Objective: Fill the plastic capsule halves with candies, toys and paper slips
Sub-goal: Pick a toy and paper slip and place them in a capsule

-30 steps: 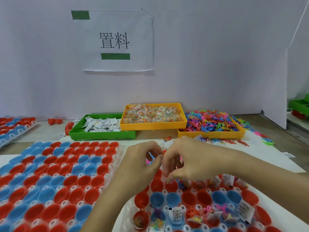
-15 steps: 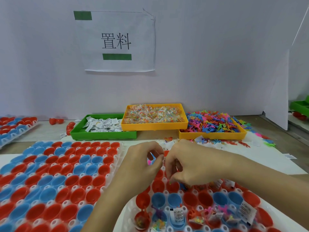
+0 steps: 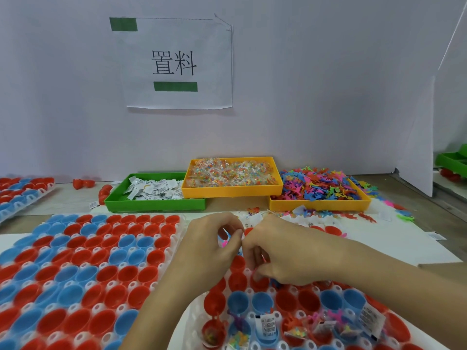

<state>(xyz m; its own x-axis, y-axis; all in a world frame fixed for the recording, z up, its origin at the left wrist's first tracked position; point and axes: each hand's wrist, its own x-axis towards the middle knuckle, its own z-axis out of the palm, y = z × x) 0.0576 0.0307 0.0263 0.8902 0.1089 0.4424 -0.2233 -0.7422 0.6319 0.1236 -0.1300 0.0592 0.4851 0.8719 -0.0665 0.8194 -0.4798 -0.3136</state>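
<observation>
**Capsule halves part filled, both hands busy over the near tray**

Head view. Capsule halves [image 3: 262, 303], red and blue, seated open side up in a white near tray [image 3: 194, 322] at lower right; only the closest row or two seen holding paper slips, small toys and candy, the rows behind looking bare. A second tray [image 3: 174, 245] of unfilled halves just beside it on the left. Left hand [image 3: 212, 245] with fingers curled, thumb and forefinger pinched together on something small and pink, probably a toy. Right hand [image 3: 280, 258] touching it at the fingertips, fingers curled downward over a red half; whether anything is held there cannot be told.

At the far edge of the table [image 3: 75, 200]: green bin [image 3: 154, 204] of slips, yellow bin [image 3: 232, 190] of wrapped candies, second yellow bin [image 3: 318, 204] heaped with toys, many spilled around it.

Likely slips from here: a light toy dropped onto the rim and lodged between cups; a half skipped or filled twice, since the colours repeat without clear order; a forearm brushing standing slips out of the near row.

Hidden or unclear: the pinched item, the halves beneath both hands, the tray's near edge cut off by the frame, the contents of each filled cup too small to sort.
</observation>
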